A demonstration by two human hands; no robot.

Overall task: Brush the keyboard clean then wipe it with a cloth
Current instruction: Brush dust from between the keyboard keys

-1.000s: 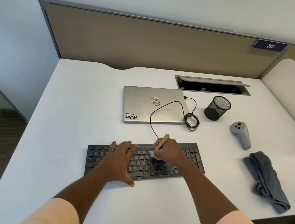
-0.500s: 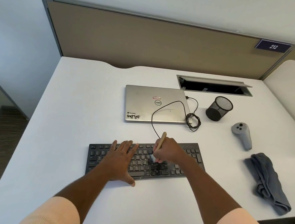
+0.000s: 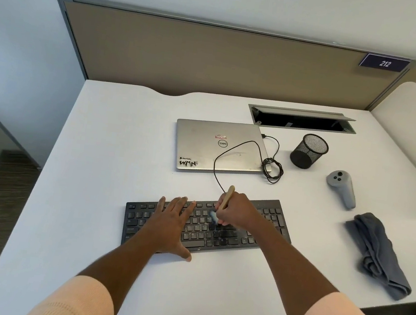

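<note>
Left hand (image 3: 171, 224) lies flat and open on the keyboard (image 3: 267, 218) while the right hand (image 3: 238, 210) grips a brush (image 3: 227, 197), bristles on the keys.

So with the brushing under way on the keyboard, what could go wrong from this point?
1. The thin black cable trails right behind the right hand; a wide stroke of the wooden-handled brush could snag it.
2. The left hand lies flat across the left keys of the black keyboard, so that patch may go unbrushed.
3. The folded grey cloth lies close to the white desk's near edge and might get knocked off.
</note>
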